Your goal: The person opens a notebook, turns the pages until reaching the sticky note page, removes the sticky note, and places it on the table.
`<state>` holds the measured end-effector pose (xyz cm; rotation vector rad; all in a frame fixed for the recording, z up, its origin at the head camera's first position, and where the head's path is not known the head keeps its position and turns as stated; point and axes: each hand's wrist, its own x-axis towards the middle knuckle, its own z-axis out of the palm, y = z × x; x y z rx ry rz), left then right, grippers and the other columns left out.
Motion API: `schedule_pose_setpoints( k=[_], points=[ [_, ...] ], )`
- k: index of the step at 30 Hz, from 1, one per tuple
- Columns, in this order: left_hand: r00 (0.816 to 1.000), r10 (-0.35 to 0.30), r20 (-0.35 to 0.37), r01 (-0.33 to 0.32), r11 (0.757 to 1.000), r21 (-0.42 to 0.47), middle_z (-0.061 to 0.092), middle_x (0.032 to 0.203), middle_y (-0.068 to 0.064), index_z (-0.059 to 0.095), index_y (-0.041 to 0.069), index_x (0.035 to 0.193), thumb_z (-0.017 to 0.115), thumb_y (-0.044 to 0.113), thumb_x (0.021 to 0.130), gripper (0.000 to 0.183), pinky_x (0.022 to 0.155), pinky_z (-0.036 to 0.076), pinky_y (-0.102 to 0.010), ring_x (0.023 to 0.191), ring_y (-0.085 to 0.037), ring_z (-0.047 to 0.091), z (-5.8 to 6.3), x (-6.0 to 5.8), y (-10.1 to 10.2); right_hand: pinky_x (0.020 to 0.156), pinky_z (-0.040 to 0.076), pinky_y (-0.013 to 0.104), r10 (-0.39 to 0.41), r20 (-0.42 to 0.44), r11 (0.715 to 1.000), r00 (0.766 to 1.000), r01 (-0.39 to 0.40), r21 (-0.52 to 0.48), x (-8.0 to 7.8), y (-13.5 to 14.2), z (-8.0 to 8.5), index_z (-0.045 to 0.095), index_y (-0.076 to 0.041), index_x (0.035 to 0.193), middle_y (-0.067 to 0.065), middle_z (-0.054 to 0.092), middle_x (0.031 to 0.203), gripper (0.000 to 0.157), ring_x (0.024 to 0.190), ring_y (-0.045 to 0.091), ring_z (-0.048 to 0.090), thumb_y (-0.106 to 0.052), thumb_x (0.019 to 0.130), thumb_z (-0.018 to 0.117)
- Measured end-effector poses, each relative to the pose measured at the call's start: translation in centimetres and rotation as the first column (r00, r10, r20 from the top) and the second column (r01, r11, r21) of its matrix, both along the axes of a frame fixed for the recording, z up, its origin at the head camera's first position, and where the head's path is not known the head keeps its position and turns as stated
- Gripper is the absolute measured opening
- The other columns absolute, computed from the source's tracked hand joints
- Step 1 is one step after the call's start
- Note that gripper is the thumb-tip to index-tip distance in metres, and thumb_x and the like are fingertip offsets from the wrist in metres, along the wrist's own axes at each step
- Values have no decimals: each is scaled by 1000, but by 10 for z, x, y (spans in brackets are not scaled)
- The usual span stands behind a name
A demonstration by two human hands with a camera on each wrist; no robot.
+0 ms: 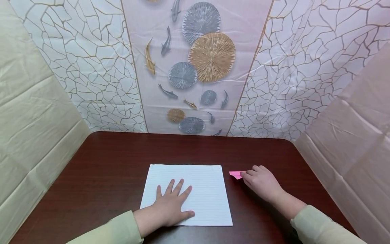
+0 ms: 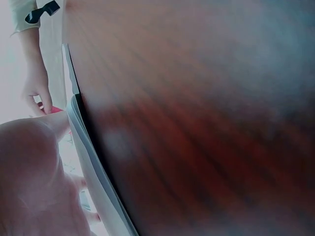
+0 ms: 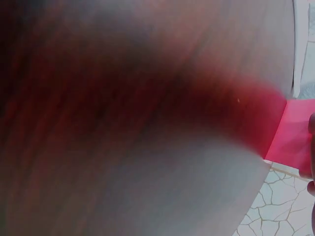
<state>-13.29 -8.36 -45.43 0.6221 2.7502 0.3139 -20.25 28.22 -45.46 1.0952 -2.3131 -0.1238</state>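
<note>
A white ruled notepad lies near the table's front, its layered page edges showing in the left wrist view. Spread flat over its lower left part is my left hand, fingers straight and apart, palm down. Off the notepad's right side, my right hand pinches a small pink sticky note between thumb and fingers. The note sticks out to the left of the fingertips, and its right part is hidden by them. In the right wrist view the pink sheet stands at the table's edge line, with fingertips at the frame's right border.
A dark reddish-brown wooden table reaches back to a patterned curtain with fish and round leaf shapes. Beige cloth walls close in both sides. A black strap is on the right sleeve in the left wrist view.
</note>
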Motion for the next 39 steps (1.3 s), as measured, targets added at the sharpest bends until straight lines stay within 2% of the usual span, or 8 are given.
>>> schedule_pose_setpoints(
  k=[8,12,15,18,21,23,32,39],
  points=[
    [1000,1,7,-1,1000,6,17,164,-10,32,28,156,51,73,88,84,105,9,-78,150,-41,10,0,-1,-1,58,40,32,-76,64,996,995,72,52,4,-3,-3,74,-11,89,4,71,76,13,66,21,53,-11,77,79],
    [1000,2,7,-2,1000,6,16,165,-10,31,28,157,50,73,88,84,105,9,-78,150,-41,9,-1,-1,-1,64,47,38,-138,132,988,982,127,90,7,-8,-4,74,-12,93,4,71,84,19,72,23,58,-27,81,78],
    [1000,3,5,-3,1000,6,17,165,-10,31,28,157,50,73,88,85,105,9,-78,150,-41,10,-1,-1,-2,76,51,44,-228,246,972,942,203,122,10,-15,-4,74,-12,105,7,70,97,42,86,27,62,-50,88,69],
    [1000,6,2,-6,1000,8,17,164,-10,32,27,156,50,73,88,85,105,10,-78,150,-41,10,0,0,-2,91,48,50,-333,362,942,871,295,157,12,-20,-4,70,-11,120,11,67,115,66,105,31,61,-68,91,52],
    [1000,8,-2,-8,1000,10,17,164,-10,32,27,156,51,73,88,84,105,10,-78,150,-41,10,0,-1,-1,99,43,55,-393,427,919,814,355,170,11,-25,-5,66,-9,129,14,62,126,78,117,35,57,-73,91,44],
    [1000,8,-3,-8,1000,10,16,165,-10,31,28,157,50,73,88,84,105,10,-78,150,-40,10,-1,-1,-1,100,42,56,-404,447,914,798,368,168,10,-29,-5,64,-8,132,15,61,129,80,119,35,56,-73,92,43],
    [1000,3,-9,-3,1000,2,16,165,-9,31,30,157,50,74,88,84,105,10,-78,150,-40,10,-4,0,-1,95,45,56,-410,486,909,771,387,153,7,-40,-4,62,-11,136,14,59,130,78,120,36,54,-73,91,45],
    [1000,-3,-13,3,1000,10,18,164,-9,32,29,156,51,73,88,84,105,11,-78,150,-40,11,-1,2,0,94,46,55,-422,478,905,771,390,169,9,-40,-3,62,-11,134,13,60,129,78,117,35,55,-74,91,45]
  ],
)
